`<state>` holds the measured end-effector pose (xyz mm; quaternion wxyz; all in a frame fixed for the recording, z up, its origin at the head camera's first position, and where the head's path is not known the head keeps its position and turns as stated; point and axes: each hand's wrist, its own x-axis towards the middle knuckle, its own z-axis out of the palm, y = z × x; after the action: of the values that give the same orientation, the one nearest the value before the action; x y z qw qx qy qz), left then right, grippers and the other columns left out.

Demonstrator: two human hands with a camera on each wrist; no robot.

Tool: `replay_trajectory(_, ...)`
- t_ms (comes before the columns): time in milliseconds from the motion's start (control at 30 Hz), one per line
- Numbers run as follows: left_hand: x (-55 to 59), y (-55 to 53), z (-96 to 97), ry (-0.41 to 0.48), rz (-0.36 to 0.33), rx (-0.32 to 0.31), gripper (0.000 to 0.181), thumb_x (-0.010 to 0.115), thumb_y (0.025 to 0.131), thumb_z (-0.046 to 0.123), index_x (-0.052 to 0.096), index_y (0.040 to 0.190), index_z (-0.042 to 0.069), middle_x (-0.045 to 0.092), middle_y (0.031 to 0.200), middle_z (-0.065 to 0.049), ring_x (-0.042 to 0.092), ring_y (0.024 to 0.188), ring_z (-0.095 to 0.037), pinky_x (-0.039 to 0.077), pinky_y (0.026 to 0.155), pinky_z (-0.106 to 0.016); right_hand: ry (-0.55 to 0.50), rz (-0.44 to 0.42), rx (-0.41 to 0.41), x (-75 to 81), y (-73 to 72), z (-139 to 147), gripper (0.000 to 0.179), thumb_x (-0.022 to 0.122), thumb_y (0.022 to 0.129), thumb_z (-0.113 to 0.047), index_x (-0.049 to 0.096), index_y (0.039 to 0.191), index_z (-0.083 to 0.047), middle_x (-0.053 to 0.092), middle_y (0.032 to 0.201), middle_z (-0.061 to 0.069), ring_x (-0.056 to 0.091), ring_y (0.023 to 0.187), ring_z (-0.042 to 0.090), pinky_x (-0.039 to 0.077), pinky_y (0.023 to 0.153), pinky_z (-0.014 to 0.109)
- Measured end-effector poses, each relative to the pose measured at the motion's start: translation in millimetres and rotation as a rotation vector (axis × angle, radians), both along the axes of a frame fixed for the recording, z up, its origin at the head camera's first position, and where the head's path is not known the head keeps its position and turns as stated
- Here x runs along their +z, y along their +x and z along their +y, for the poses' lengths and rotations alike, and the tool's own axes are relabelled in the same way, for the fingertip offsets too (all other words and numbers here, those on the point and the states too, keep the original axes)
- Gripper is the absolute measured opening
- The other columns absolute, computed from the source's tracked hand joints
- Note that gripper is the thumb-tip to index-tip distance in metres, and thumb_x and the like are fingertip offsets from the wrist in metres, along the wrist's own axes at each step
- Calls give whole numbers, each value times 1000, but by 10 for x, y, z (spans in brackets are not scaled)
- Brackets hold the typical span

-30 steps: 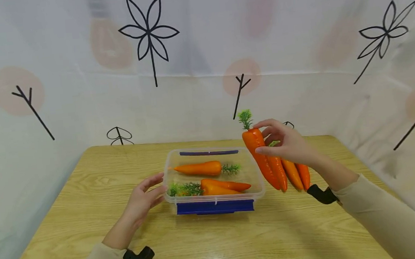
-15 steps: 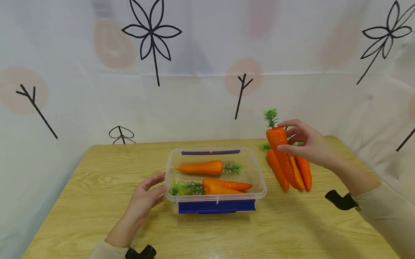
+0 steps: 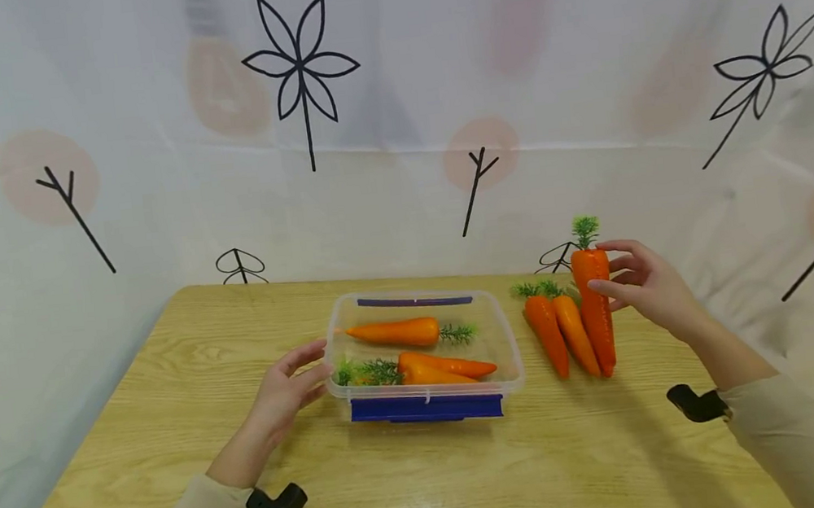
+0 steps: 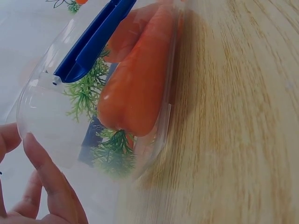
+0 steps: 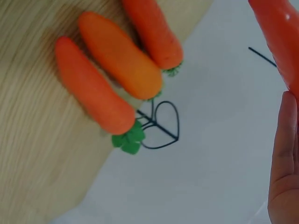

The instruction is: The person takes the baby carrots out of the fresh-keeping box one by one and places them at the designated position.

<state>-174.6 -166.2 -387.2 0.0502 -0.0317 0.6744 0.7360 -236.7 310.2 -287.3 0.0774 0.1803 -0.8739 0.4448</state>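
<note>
My right hand (image 3: 649,288) grips an upright carrot (image 3: 595,309) near its leafy top, thumb on one side and fingers on the other. Two loose carrots, a red-orange one (image 3: 547,337) and a lighter orange one (image 3: 577,334), show to its left on the table; a third carrot (image 5: 93,88) appears in the right wrist view. My left hand (image 3: 280,389) touches the left end of a clear plastic box (image 3: 511,342), its fingers fairly straight. Inside lie a carrot (image 3: 396,333) at the back and two more, overlapping, at the front; one large carrot (image 4: 135,88) shows through the wall.
Blue clip flaps (image 3: 425,408) run along the box's front and back sides; no lid is seen on top. The wooden table (image 3: 327,491) ends at a patterned cloth backdrop (image 3: 388,207) behind the carrots.
My right hand has moved right with the carrot, from beside the box's right edge to the right end of the loose carrots. The left hand and box have stayed in place.
</note>
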Motion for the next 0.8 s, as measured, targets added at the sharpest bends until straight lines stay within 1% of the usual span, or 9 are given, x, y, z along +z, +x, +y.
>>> replay_trajectory(133, -10, 1, -2, -3, 4, -2, 51, 64, 89, 12, 45, 136, 2, 41, 133, -15, 58, 93, -10, 50, 81, -26, -3, -5, -7, -56, -28, 103, 50, 64, 89, -13, 43, 134, -18, 56, 97, 2, 62, 77, 9, 55, 60, 33)
replay_trajectory(267, -22, -3, -1, -3, 5, -1, 51, 64, 89, 12, 46, 136, 2, 41, 132, -15, 58, 93, -10, 50, 81, -27, 8, -20, -27, -107, -44, 194, 52, 64, 90, -17, 40, 136, -14, 56, 98, 1, 62, 78, 7, 55, 60, 33)
replay_trajectory(367, -27, -9, 6, -1, 3, 0, 50, 64, 89, 12, 46, 135, 3, 42, 132, -14, 59, 93, -10, 50, 81, -27, -8, -34, -39, -151, -60, 268, 51, 63, 90, -16, 41, 136, -14, 56, 98, -2, 62, 78, 5, 55, 59, 32)
replay_trajectory(433, -32, -17, 12, -3, 4, 0, 51, 65, 89, 12, 47, 135, 4, 42, 132, -14, 58, 94, -11, 50, 81, -27, -17, -41, -48, -184, -72, 319, 50, 63, 91, -16, 41, 136, -17, 56, 97, -5, 62, 78, 4, 55, 59, 32)
replay_trajectory(500, -33, -20, 16, -5, 4, 1, 51, 65, 88, 13, 47, 135, 4, 42, 132, -14, 58, 94, -12, 50, 81, -28, -20, -49, -53, -218, -87, 368, 50, 62, 91, -16, 41, 137, -18, 56, 98, -6, 61, 79, 4, 55, 60, 34)
replay_trajectory(700, -30, -5, 8, -12, 3, 4, 51, 64, 89, 12, 46, 135, 4, 42, 132, -14, 58, 95, -12, 50, 81, -27, -20, -90, -67, -339, -118, 506, 54, 59, 93, -19, 36, 141, -12, 54, 100, -7, 60, 81, 1, 55, 61, 34)
replay_trajectory(800, -30, 3, 5, -13, 9, -3, 51, 64, 89, 13, 46, 136, 3, 41, 132, -14, 58, 95, -12, 50, 81, -27, -32, -108, -77, -395, -125, 565, 52, 58, 93, -20, 35, 140, -14, 53, 101, -5, 59, 81, 1, 55, 61, 33)
